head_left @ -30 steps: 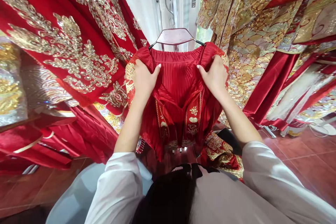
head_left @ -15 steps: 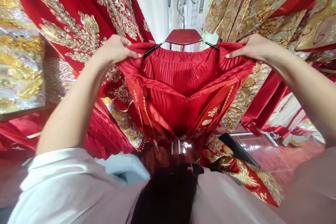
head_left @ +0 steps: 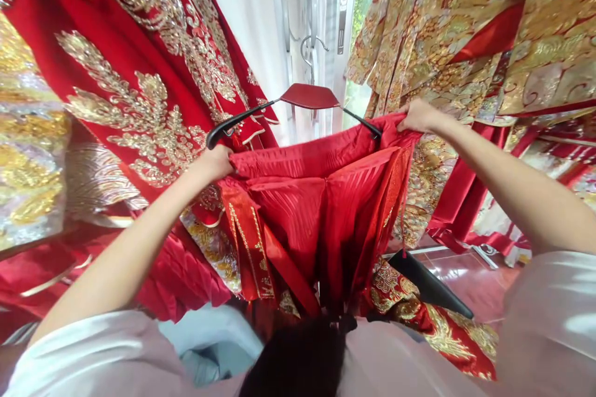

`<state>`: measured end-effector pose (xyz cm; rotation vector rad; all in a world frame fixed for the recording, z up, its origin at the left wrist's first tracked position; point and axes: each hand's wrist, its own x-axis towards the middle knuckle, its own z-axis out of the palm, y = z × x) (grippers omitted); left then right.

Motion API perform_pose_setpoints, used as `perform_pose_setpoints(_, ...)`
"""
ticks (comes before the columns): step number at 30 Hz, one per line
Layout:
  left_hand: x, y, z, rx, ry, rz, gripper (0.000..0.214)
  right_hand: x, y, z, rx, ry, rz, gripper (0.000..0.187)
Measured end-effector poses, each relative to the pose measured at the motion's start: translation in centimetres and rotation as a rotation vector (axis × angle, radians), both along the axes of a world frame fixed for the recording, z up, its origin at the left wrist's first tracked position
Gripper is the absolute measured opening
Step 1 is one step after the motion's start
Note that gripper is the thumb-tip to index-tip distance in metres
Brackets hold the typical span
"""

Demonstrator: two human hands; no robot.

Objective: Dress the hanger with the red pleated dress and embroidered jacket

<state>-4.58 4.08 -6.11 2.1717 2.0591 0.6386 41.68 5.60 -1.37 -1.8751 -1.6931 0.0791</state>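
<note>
A red pleated skirt [head_left: 307, 198] with gold-embroidered panels hangs in front of me. My left hand [head_left: 215, 162] is closed on the left end of its waistband, which is off the hanger's left arm. My right hand [head_left: 419, 115] grips the right end of the waistband, which sits at the tip of the hanger's right arm. The dark red hanger [head_left: 298, 102] with black arms is tilted, its metal hook up by the window.
Red robes with gold embroidery [head_left: 139, 99] hang close on the left. Gold and red brocade garments [head_left: 456, 43] hang on the right. A window frame [head_left: 326, 18] is behind the hanger. Red floor tiles [head_left: 470, 279] and a heaped embroidered garment [head_left: 419, 310] lie below.
The left end of the waistband has come off the hanger's left arm. My left hand dropped lower with it. The hanger now tilts, bare on its left.
</note>
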Motion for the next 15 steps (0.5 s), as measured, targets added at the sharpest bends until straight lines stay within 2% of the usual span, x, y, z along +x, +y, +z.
perform_pose_setpoints(2,0.5,-1.0,-1.9,-0.18,0.084,0.014,0.015,-0.1,0.5,-2.2,-0.163,-0.016,-0.021,0.01)
perform_pose_setpoints(3,0.7,-1.7,-3.0,-0.232,0.068,-0.026,0.013,-0.2,0.5,-3.5,-0.212,0.033,-0.019,0.013)
perform_pose_setpoints(5,1.1,-3.7,-5.6,-0.42,-0.027,-0.193,0.013,-0.4,0.1,-6.8,-0.335,0.15,-0.002,0.017)
perform_pose_setpoints(7,1.5,-5.6,-8.1,-0.56,-0.133,-0.292,0.023,-0.5,-0.8,-10.2,-0.418,0.243,0.024,0.018)
perform_pose_setpoints(10,2.1,-7.6,-10.8,-0.653,-0.175,-0.287,0.023,-0.8,-2.2,-14.1,-0.524,0.425,0.071,0.023)
perform_pose_setpoints(12,2.4,-8.0,-11.1,-0.641,-0.169,-0.233,0.023,-0.8,-2.9,-14.7,-0.568,0.575,0.109,0.028)
perform_pose_setpoints(15,2.2,-7.3,-9.3,-0.521,-0.212,-0.154,0.028,-0.8,-3.5,-12.7,-0.56,0.832,0.144,0.017)
